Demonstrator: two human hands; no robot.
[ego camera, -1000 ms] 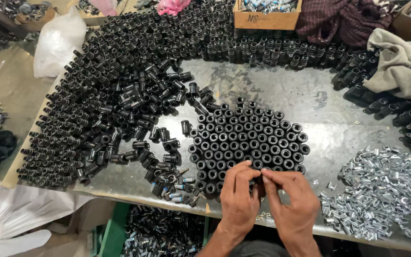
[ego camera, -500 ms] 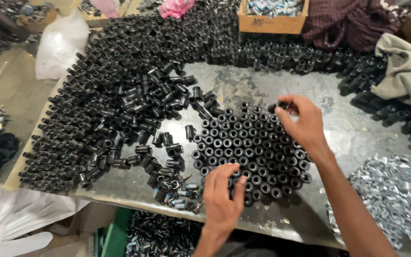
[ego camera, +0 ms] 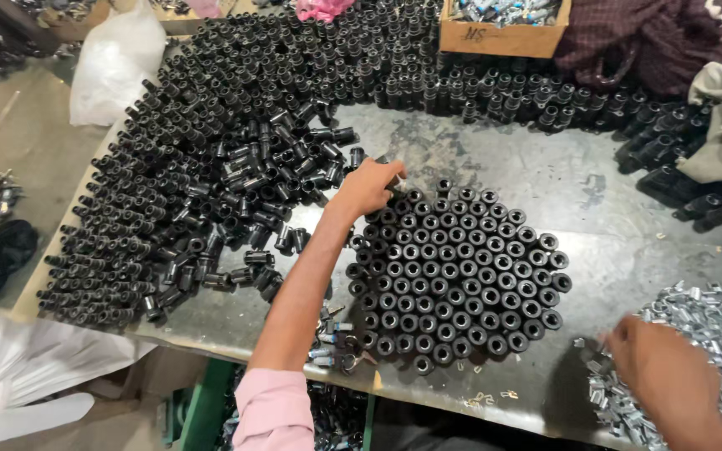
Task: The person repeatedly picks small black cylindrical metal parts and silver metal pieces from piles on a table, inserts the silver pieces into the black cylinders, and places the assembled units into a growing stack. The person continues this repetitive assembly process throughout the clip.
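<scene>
Scratched metal tabletop (ego camera: 545, 192) is carrying a packed cluster of upright black sleeves (ego camera: 461, 280). Left hand (ego camera: 371, 188) is pinching one sleeve at its far edge; right hand (ego camera: 658, 376) is digging, fingers curled, into silver clips (ego camera: 716, 334). A nudge could be toppling neighbouring sleeves.

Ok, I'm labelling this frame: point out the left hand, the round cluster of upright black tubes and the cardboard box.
left hand (ego camera: 371, 187), head view, back of the hand.
round cluster of upright black tubes (ego camera: 461, 280), head view, middle tubes.
cardboard box (ego camera: 495, 38), head view, front wall.
</scene>
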